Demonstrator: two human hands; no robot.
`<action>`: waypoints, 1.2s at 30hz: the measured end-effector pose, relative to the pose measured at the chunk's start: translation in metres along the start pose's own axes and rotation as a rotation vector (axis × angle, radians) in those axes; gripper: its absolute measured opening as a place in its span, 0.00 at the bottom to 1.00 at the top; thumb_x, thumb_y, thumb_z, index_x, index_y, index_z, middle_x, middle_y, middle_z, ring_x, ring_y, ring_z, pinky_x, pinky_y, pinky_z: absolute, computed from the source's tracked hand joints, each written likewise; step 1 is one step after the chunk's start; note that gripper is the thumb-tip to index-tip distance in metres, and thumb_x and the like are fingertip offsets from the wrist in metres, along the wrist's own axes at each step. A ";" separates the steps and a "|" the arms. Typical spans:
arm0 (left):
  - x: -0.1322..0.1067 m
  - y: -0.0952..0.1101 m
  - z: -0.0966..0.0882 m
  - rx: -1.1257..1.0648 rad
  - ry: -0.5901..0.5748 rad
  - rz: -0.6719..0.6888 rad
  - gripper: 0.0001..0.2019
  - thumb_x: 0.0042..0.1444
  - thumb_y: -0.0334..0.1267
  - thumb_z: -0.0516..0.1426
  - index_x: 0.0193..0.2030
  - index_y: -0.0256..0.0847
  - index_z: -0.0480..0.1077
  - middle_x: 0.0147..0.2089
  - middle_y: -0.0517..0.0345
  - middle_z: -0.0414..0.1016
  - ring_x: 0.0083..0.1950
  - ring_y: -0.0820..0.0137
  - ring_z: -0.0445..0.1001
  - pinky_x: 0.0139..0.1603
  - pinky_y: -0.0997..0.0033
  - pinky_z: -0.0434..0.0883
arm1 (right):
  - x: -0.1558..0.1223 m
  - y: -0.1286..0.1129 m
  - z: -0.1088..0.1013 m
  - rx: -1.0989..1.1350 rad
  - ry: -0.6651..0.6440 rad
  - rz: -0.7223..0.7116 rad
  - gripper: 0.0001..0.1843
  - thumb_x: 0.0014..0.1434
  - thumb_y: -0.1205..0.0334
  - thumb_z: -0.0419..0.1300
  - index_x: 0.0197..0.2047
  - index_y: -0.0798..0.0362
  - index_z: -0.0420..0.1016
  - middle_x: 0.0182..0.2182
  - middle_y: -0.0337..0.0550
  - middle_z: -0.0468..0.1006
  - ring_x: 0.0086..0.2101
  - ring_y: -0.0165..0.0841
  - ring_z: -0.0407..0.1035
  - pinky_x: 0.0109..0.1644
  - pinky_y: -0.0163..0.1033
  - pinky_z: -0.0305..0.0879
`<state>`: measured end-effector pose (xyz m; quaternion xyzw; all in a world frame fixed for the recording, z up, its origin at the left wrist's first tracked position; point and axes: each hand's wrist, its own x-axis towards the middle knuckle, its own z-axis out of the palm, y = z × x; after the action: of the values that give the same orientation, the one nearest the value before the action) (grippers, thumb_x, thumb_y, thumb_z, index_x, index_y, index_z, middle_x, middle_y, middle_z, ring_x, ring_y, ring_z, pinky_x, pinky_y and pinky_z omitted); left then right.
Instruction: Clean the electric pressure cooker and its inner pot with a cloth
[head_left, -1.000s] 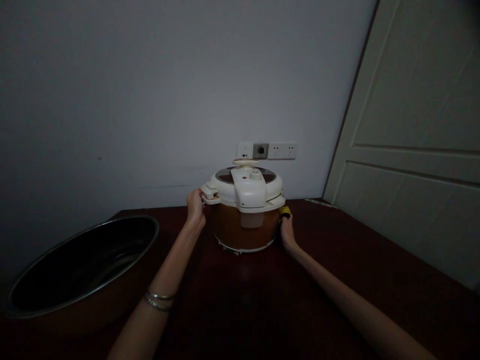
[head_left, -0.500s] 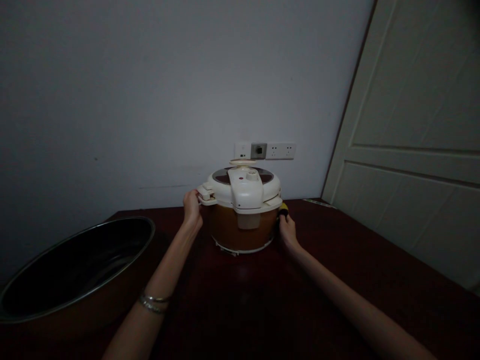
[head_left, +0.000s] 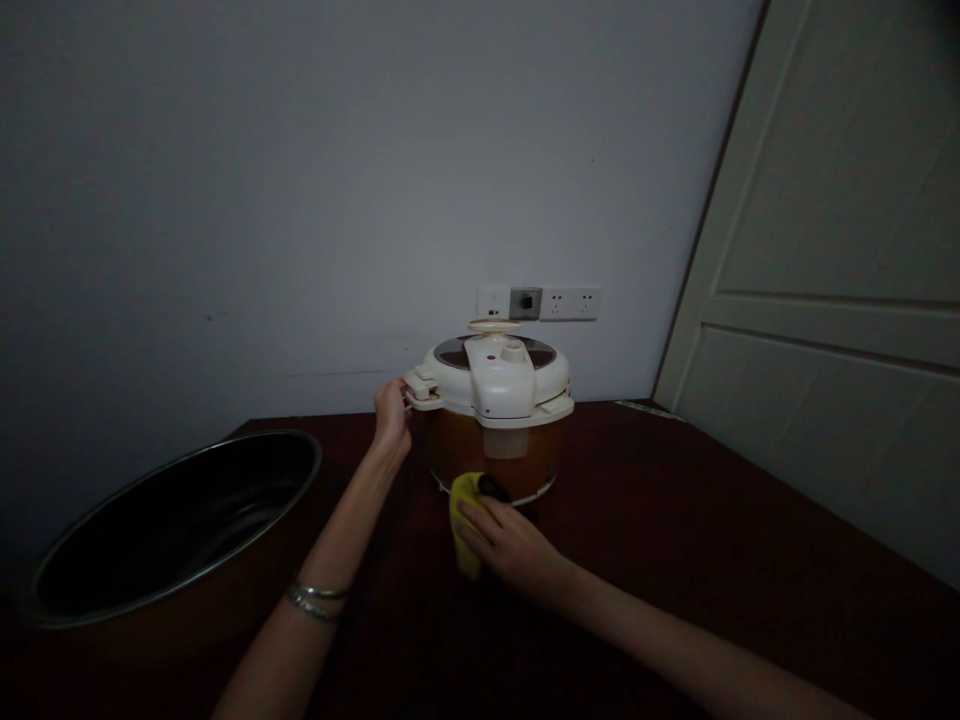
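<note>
An orange electric pressure cooker [head_left: 491, 415] with a cream lid stands at the far middle of a dark red-brown table [head_left: 675, 530], close to the wall. My left hand [head_left: 392, 412] grips the cooker's left side handle, fingers closed round it. My right hand [head_left: 504, 541] is low in front of the cooker's base, closed on a yellow cloth [head_left: 464, 510] with a dark patch, pressed near the cooker's bottom edge. Two bracelets sit on my left wrist.
A large metal basin [head_left: 169, 525] lies on the table at the left. A row of wall sockets [head_left: 540, 303] is just behind the cooker. A pale door [head_left: 847, 300] fills the right side.
My right hand has moved with the yellow cloth from the cooker's right side round to the front of its base. My left hand stays on the left handle.
</note>
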<state>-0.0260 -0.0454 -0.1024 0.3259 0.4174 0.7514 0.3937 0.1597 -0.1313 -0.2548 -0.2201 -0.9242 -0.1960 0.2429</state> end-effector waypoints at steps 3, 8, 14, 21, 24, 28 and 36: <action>0.000 0.001 -0.001 0.000 -0.006 -0.007 0.07 0.37 0.37 0.52 0.23 0.37 0.68 0.24 0.61 0.69 0.23 0.76 0.64 0.22 0.77 0.57 | 0.044 0.004 0.032 -0.077 -0.014 -0.033 0.17 0.64 0.70 0.49 0.54 0.62 0.69 0.55 0.56 0.69 0.51 0.39 0.64 0.51 0.43 0.67; -0.001 0.002 -0.003 -0.004 -0.025 -0.021 0.08 0.36 0.36 0.52 0.24 0.37 0.68 0.25 0.60 0.69 0.23 0.76 0.64 0.22 0.77 0.57 | 0.088 0.000 0.057 -0.094 -0.082 0.017 0.15 0.62 0.71 0.51 0.50 0.66 0.72 0.53 0.58 0.71 0.51 0.39 0.66 0.53 0.42 0.66; -0.001 0.002 -0.004 0.001 -0.032 -0.017 0.09 0.35 0.37 0.52 0.24 0.37 0.69 0.25 0.59 0.69 0.23 0.76 0.64 0.22 0.77 0.57 | 0.053 0.003 0.033 -0.103 -0.093 -0.036 0.17 0.61 0.71 0.54 0.52 0.64 0.71 0.54 0.56 0.71 0.47 0.41 0.69 0.45 0.42 0.72; -0.002 0.003 -0.003 -0.006 -0.031 -0.031 0.08 0.37 0.36 0.52 0.25 0.37 0.69 0.25 0.60 0.69 0.23 0.76 0.64 0.22 0.77 0.56 | -0.015 0.017 -0.014 -0.068 -0.133 0.007 0.18 0.60 0.73 0.52 0.52 0.57 0.71 0.54 0.50 0.71 0.47 0.38 0.70 0.48 0.40 0.72; -0.001 0.001 -0.004 0.003 -0.022 -0.027 0.08 0.37 0.36 0.52 0.25 0.37 0.69 0.25 0.60 0.70 0.23 0.76 0.65 0.23 0.77 0.56 | -0.036 0.020 -0.030 -0.023 -0.177 0.094 0.22 0.57 0.76 0.52 0.54 0.56 0.71 0.56 0.50 0.70 0.50 0.40 0.69 0.49 0.43 0.71; 0.001 -0.001 -0.006 0.002 -0.037 -0.022 0.07 0.39 0.36 0.52 0.25 0.38 0.67 0.26 0.60 0.70 0.24 0.75 0.66 0.23 0.77 0.56 | -0.057 0.027 -0.048 0.093 -0.218 0.204 0.31 0.49 0.81 0.51 0.56 0.55 0.69 0.58 0.51 0.67 0.54 0.42 0.65 0.53 0.46 0.69; 0.003 0.006 -0.009 -0.116 -0.009 -0.147 0.05 0.45 0.32 0.50 0.26 0.38 0.67 0.27 0.58 0.69 0.23 0.76 0.67 0.26 0.76 0.63 | -0.074 0.080 -0.083 0.341 0.284 0.429 0.32 0.51 0.78 0.48 0.57 0.48 0.68 0.60 0.45 0.64 0.59 0.36 0.58 0.61 0.47 0.58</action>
<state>-0.0365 -0.0478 -0.1003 0.2743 0.3945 0.7418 0.4679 0.2883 -0.1275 -0.2074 -0.3364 -0.8331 -0.0110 0.4390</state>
